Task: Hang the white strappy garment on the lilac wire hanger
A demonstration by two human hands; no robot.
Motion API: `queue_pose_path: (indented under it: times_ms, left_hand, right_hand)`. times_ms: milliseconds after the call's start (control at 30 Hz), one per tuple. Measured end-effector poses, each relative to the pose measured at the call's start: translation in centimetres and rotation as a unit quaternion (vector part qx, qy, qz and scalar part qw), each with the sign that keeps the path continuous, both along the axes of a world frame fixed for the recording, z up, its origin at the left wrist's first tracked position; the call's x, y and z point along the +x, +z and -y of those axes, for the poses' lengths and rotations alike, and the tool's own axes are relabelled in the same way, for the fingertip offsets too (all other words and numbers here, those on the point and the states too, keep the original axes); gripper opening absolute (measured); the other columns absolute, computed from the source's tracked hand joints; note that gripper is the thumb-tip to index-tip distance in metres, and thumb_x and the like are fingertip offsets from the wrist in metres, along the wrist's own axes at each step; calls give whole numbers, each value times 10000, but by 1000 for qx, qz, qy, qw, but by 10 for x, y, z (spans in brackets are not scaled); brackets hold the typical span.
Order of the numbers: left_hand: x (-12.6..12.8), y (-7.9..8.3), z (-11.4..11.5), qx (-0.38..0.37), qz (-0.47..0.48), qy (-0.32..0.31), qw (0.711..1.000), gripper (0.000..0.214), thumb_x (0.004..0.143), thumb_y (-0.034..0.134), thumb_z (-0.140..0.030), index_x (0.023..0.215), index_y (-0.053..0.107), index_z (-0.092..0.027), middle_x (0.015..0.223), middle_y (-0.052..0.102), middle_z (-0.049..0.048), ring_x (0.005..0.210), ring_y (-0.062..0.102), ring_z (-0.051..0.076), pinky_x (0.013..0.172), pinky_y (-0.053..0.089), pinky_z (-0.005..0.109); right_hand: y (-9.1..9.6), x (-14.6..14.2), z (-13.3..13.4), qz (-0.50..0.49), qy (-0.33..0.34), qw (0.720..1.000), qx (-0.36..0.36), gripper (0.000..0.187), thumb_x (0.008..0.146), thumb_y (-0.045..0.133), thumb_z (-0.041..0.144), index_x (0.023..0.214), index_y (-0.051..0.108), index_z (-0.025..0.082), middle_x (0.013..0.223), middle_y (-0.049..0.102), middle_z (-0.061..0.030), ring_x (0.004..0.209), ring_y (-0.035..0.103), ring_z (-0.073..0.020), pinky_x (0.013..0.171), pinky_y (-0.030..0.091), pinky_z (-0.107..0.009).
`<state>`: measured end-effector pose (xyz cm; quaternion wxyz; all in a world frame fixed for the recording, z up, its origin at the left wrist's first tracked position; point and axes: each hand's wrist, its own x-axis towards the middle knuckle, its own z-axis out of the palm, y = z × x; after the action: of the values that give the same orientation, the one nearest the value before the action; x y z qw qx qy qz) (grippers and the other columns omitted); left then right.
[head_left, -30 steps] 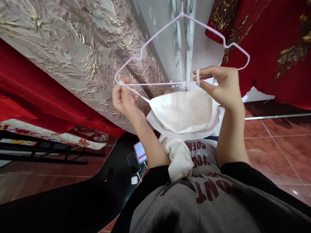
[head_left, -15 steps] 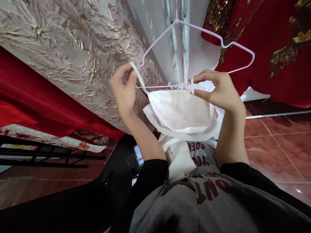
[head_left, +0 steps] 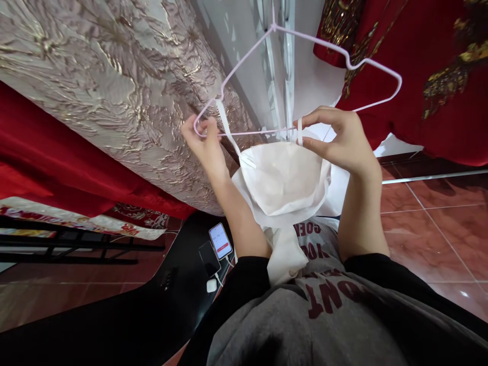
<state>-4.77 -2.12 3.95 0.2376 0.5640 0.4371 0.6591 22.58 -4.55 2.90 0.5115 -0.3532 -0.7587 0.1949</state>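
Note:
A pale pink clothes hanger hangs in front of me. A white strapped garment, its exact kind unclear, hangs at the hanger's lower bar. Its left strap loops over the hanger's left notch. My left hand is closed around the hanger's lower left corner, fingers curled. My right hand holds the short right strap between thumb and forefinger, beside the lower bar. White fabric trails down onto my lap.
Embossed pinkish-gold fabric hangs close on the left, with red cloth beside it. A red garment with gold sequins hangs at the right. Two phones, one lit and one dark, lie on a black surface.
The left strap has gone from my left fingers onto the hanger's left notch. My left hand has moved down to the hanger's corner. My right hand still holds its strap.

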Motion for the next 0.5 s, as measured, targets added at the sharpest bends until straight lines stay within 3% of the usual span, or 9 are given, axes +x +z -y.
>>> queue_pose_path:
  times_ms: [133,267,333,400,500]
  left_hand:
    - [18,-13,7,-35,63,-29,997,348,996,723,-596,1039,690,-252,971,742,59,1016,736,268,856,608,360]
    - [21,-32,-2,-29,175,11,984,393,1028,643,-652,1068,669,-262,1026,752,66,1089,734,260,958,604,372]
    - [17,-41,-7,-3,217,46,975,356,1070,589,-615,1035,638,-264,1006,747,60,1091,732,239,1011,589,363]
    - [13,-48,-11,30,222,42,974,294,1105,558,-527,1000,603,-257,953,737,54,1032,739,221,1010,589,360]
    - [8,-54,-15,79,220,-7,972,214,1121,526,-370,961,564,-233,866,713,46,870,738,203,933,607,385]
  right_hand:
    - [-2,-6,0,-19,-17,1000,-3,166,831,842,388,965,765,330,1086,795,-25,1085,720,-287,1062,591,-492]
    - [-12,7,-18,-182,-108,976,59,180,810,849,352,946,738,313,1051,784,-55,983,733,-264,928,625,-453]
    - [-21,23,-33,-280,-167,936,133,169,781,846,298,896,727,264,938,757,-78,885,727,-255,857,617,-441]
    - [-30,42,-46,-322,-221,902,182,183,760,851,284,876,720,230,900,733,-85,854,722,-250,858,605,-447]
    - [-39,62,-56,-316,-244,897,191,260,746,884,361,893,719,225,930,734,-79,883,732,-261,895,597,-479]
